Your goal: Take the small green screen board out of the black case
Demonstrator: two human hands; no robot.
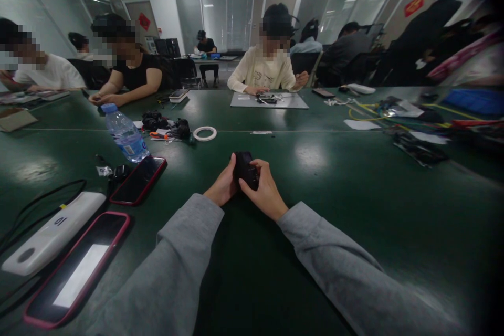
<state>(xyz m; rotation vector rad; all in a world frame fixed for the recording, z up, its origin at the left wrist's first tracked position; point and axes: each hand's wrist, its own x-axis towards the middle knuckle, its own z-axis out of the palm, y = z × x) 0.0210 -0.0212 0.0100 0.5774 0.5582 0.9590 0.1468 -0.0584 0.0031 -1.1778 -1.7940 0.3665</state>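
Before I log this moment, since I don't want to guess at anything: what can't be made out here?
- Head view: much of the black object, hidden by the left hand and right hand.
- Head view: fine print on the bottle, too small.
- Head view: what the blue thing is, blurred at far right.
- Head view: the rest of the right sleeve, cut off by the bottom edge.

Green table [366,189] with bottle [126,135], phones [138,182]

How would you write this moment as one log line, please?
left hand: holds black object | right hand: holds same object | place: green table | left side: bottle, two phones
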